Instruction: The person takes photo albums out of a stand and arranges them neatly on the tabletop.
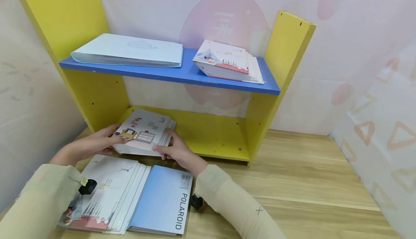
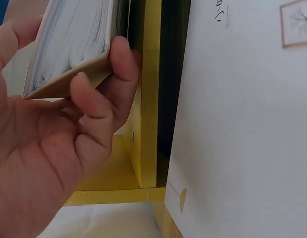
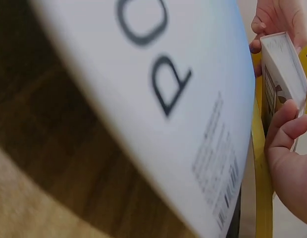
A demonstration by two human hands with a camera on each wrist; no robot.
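In the head view, my left hand (image 1: 94,143) and right hand (image 1: 177,150) hold a thick white photo album (image 1: 147,127) with a drawn room on its cover. It lies cover up at the left front of the lower yellow board (image 1: 211,134). My left fingers grip its left side, and several curl under it in the left wrist view, where sleeve pages (image 2: 84,29) show. On the right side my thumb is on top and fingers are at the edge. Nearer me lie white albums (image 1: 107,177) and a blue album (image 1: 162,199) marked POLAROID.
The shelf has yellow side panels (image 1: 289,51) and a blue middle board (image 1: 188,60). A pale blue album (image 1: 130,49) lies on it at left, and a stack of illustrated albums (image 1: 224,60) at right. Wooden tabletop (image 1: 312,185) extends to the right.
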